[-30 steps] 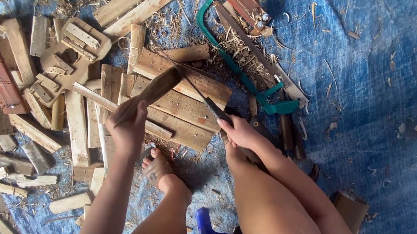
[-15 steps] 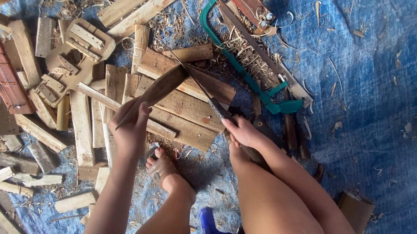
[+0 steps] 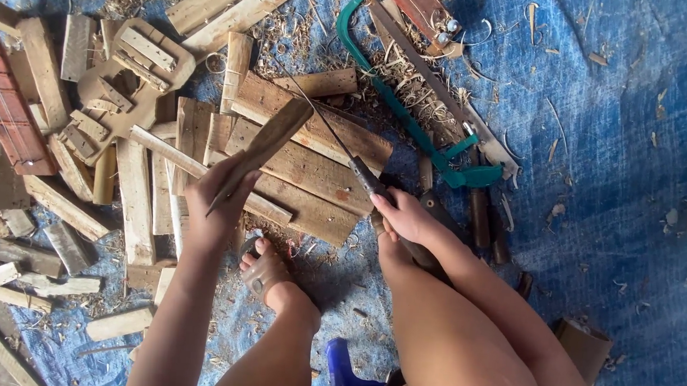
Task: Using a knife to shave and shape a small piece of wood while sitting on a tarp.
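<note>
At mid-frame, a wooden stick [image 3: 262, 151] is gripped upright by the left hand [image 3: 216, 200] so it stands steady. A long knife [image 3: 338, 148] is clasped by the right hand [image 3: 402, 217], its blade angled against the stick, above scrap planks [image 3: 305, 166] on the blue tarp [image 3: 617, 196].

The lower end of the wooden stick [image 3: 259, 153] is covered by the left hand [image 3: 215, 208], whose palm side faces away from view. The handle of the knife [image 3: 344, 154] is enclosed by the right hand [image 3: 403, 220]; its thin blade tip, at far, is too fine to follow against the planks [image 3: 301, 162]. The red slatted piece [image 3: 0, 96] is cut off by the left edge. The green hacksaw [image 3: 413, 117] has its blade buried in wood shavings. A blue object [image 3: 347, 372], possibly a stool, is cut off by the near edge and partly behind the legs.
</note>
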